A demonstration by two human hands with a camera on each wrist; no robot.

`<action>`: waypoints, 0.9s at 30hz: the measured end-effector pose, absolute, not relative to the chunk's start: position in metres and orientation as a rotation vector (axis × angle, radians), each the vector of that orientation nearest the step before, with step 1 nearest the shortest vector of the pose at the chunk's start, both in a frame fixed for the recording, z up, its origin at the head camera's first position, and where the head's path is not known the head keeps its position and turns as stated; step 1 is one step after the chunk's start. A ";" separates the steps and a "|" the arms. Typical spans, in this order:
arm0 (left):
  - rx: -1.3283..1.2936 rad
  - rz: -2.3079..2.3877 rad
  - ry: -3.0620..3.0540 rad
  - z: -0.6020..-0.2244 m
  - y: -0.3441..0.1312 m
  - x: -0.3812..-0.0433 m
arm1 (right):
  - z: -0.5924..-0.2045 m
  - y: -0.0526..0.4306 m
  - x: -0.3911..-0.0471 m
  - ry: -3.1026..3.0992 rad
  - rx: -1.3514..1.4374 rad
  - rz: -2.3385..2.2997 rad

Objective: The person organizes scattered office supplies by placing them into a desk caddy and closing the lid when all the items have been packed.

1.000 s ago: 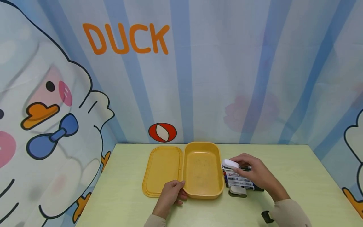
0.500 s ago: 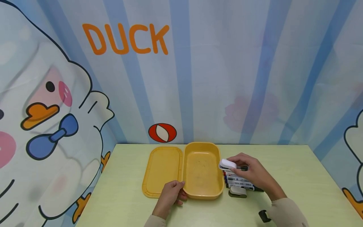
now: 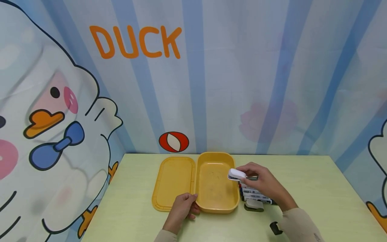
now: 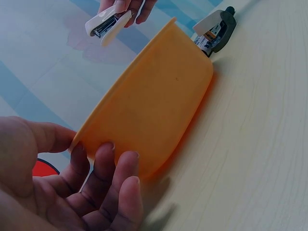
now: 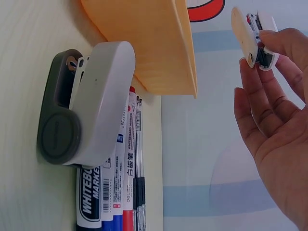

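Note:
My right hand [image 3: 262,181] pinches a small white stapler [image 3: 237,174] between thumb and fingers, raised over the right rim of a yellow plastic box [image 3: 215,191]. In the right wrist view this stapler [image 5: 245,36] shows its metal inner part. My left hand [image 3: 180,209] grips the box's near left rim, thumb on top and the index finger under the edge; the other fingers lie loosely curled beside the wall in the left wrist view. Right of the box, a grey and white stapler [image 3: 254,204] rests at the near end of a row of whiteboard markers [image 3: 253,194].
A flat yellow lid [image 3: 174,183] lies against the box's left side. Thin pens [image 5: 139,144] lie beyond the red-capped marker. A printed duck curtain [image 3: 223,84] rises behind the pale table [image 3: 314,188]. A black strap [image 3: 275,228] shows by the right sleeve.
My right hand has moved left with the white stapler, from above the markers to over the box's right rim. The left hand stays on the box.

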State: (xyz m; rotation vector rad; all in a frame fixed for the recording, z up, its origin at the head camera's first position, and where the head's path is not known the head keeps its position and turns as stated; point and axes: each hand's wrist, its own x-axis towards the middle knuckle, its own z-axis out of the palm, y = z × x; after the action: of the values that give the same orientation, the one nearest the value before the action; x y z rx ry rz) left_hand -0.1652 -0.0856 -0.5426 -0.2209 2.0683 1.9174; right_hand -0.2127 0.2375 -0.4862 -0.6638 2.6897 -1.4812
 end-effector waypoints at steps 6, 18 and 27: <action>-0.225 1.911 2.069 -0.543 -0.086 -0.165 | -0.488 0.234 -0.217 2.680 -0.693 -1.482; -0.228 1.917 2.074 -0.543 -0.085 -0.165 | -0.487 0.220 -0.225 2.680 -0.688 -1.456; -0.226 1.917 2.080 -0.544 -0.085 -0.165 | -0.489 0.213 -0.232 2.644 -0.703 -1.472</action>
State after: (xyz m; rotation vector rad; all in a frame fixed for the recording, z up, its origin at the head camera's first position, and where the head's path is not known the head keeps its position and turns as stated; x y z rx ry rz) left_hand -0.1649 -0.0851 -0.5437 -0.2264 2.0798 1.9168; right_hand -0.2319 0.2128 -0.4890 -0.7026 2.6440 -1.4720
